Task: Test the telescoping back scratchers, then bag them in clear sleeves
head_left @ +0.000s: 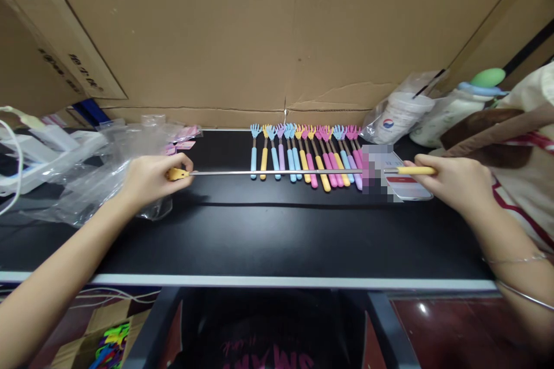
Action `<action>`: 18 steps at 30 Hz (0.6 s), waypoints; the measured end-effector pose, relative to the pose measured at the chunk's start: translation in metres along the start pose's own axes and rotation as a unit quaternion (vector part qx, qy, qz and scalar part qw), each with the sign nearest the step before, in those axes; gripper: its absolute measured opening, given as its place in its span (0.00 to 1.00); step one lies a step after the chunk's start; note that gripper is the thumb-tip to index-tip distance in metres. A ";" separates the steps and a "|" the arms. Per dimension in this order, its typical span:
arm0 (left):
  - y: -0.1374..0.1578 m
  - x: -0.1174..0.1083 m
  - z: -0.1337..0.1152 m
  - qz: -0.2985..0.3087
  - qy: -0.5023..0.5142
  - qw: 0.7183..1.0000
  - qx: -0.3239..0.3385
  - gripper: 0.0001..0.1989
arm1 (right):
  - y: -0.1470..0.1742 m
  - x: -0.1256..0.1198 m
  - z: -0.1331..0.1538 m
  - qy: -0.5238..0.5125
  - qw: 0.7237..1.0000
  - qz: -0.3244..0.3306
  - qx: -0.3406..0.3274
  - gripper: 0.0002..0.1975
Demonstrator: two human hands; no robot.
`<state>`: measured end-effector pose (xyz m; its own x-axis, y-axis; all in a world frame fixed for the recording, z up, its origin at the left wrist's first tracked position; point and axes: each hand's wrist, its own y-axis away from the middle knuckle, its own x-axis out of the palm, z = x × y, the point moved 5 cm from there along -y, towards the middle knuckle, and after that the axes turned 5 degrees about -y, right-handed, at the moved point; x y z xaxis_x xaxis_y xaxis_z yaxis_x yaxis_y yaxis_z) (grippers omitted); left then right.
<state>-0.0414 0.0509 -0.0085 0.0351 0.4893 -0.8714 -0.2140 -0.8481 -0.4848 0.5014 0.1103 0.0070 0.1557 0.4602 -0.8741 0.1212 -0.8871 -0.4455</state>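
Observation:
A telescopic back scratcher (268,172) is stretched out level above the black table, its thin metal rod drawn long between my hands. My left hand (151,180) is closed around its yellow claw end. At the other end, my right hand (454,181) grips the yellow handle. Behind the rod, a row of shorter back scratchers (296,155) in blue, yellow, purple and pink lies with the claws pointing to the back. A phone (411,187) lies under the handle end, partly blurred out.
Clear plastic bags (108,167) and a white power strip (38,155) lie at the left. A bagged cup (402,115) and a bottle (467,109) stand back right. Cardboard (259,34) walls the rear. Below, an open box (99,328) holds colourful items.

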 end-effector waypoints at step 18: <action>-0.005 0.021 -0.038 0.240 0.330 0.913 0.012 0.14 | 0.014 -0.024 0.041 -0.065 0.974 -0.185 -0.114 0.25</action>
<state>-0.0029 0.0576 -0.0278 0.5110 -0.1742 -0.8417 -0.3807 -0.9238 -0.0400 0.4588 0.0850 0.0139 -0.0638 0.7257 -0.6851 0.3628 -0.6226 -0.6933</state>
